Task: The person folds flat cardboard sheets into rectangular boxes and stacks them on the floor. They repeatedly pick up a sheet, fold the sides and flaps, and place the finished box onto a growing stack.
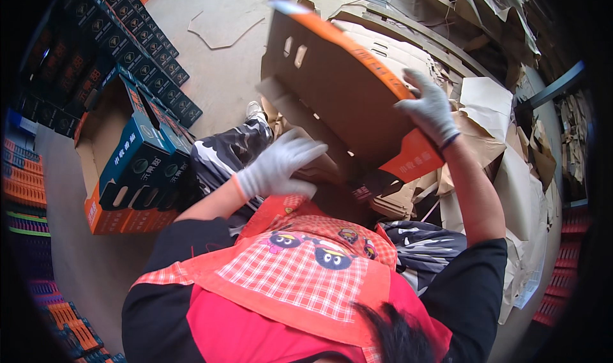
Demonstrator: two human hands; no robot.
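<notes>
Before me a partly folded cardboard box point(357, 85) stands tilted, its brown inner face toward me and its orange printed outer side showing along the upper right edge. My right hand point(434, 107), in a grey-white work glove, grips that edge. My left hand point(281, 166), gloved as well, is to the left of the box's lower part, fingers stretched out and holding nothing. Whether its fingertips touch the brown flap cannot be made out. Two oval handle holes pierce the upper left of the panel. The box's lower end is partly hidden in shadow near my apron point(300, 261).
Folded boxes in dark teal and orange point(137, 152) stand on the floor at my left. Behind them rises a stack of dark boxes point(128, 44). Flat cardboard blanks point(389, 44) and crumpled brown paper point(491, 146) pile up on the right. A loose strap lies on the floor point(223, 18).
</notes>
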